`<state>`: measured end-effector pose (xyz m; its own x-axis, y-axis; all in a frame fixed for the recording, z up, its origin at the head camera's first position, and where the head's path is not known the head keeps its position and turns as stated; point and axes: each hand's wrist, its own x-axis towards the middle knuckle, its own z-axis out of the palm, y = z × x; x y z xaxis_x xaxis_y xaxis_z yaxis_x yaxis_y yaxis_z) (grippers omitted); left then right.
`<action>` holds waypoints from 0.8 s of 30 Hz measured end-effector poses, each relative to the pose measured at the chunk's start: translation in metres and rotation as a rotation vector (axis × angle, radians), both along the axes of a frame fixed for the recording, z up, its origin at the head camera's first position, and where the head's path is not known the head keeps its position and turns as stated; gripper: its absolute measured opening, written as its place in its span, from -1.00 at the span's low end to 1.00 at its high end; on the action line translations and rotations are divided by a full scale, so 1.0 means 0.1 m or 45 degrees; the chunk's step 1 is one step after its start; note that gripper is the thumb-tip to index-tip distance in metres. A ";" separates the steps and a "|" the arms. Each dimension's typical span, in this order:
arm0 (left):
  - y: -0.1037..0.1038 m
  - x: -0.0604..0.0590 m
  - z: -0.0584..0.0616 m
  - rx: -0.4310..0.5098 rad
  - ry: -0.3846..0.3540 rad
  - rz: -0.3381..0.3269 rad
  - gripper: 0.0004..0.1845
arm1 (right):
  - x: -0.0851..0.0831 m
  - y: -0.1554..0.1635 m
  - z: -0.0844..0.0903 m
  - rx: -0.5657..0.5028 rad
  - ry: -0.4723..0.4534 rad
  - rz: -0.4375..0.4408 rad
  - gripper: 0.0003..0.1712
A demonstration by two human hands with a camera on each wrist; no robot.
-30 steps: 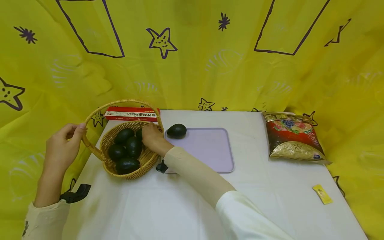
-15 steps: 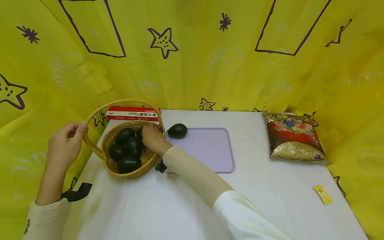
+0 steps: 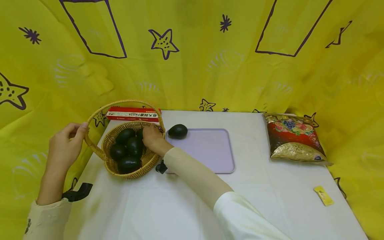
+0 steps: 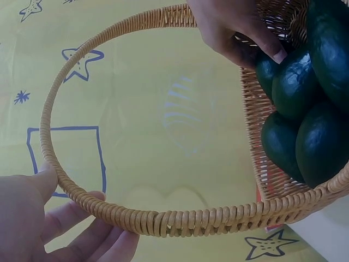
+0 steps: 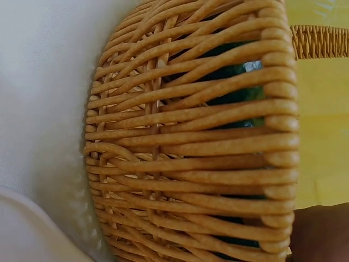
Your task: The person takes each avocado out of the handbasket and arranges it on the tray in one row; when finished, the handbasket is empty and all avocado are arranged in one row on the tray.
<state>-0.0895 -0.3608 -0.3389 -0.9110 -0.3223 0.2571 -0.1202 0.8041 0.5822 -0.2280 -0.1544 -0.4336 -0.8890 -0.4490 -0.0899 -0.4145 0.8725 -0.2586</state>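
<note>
Wicker basket (image 3: 111,165) at the left of the white worktop (image 3: 186,203), holding dark green avocados (image 3: 129,146). Left hand (image 3: 64,145) at the arched handle (image 4: 163,221) on the basket's left side, thumb on top and fingers (image 4: 82,226) curled underneath, gripping it. Right hand (image 3: 152,137) inside the basket at its right rim, fingers (image 4: 262,46) bent over an avocado (image 4: 270,68) at the far right of the pile; full grasp not discernible. One more avocado (image 3: 178,131) on the far left corner of the lilac tray (image 3: 210,150), just right of the basket. Red pasta box (image 3: 132,114) behind the basket; snack bag (image 3: 292,138) far right; yellow sachet (image 3: 323,195) near right.
</note>
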 end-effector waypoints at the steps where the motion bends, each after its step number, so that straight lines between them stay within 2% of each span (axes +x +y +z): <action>1: 0.00 0.00 0.00 0.001 -0.001 -0.001 -0.43 | 0.00 0.00 0.00 0.008 0.005 0.008 -0.64; 7: 0.00 -0.01 -0.01 0.005 0.002 -0.011 -0.42 | 0.00 0.01 0.01 0.001 0.006 0.005 -0.73; 16: -0.02 0.00 -0.01 0.003 0.015 0.004 -0.43 | 0.05 0.03 0.07 -0.024 0.004 -0.022 -0.74; 24: -0.01 0.01 0.00 0.004 0.016 0.009 -0.42 | 0.10 0.14 0.17 -0.091 0.026 0.047 -0.65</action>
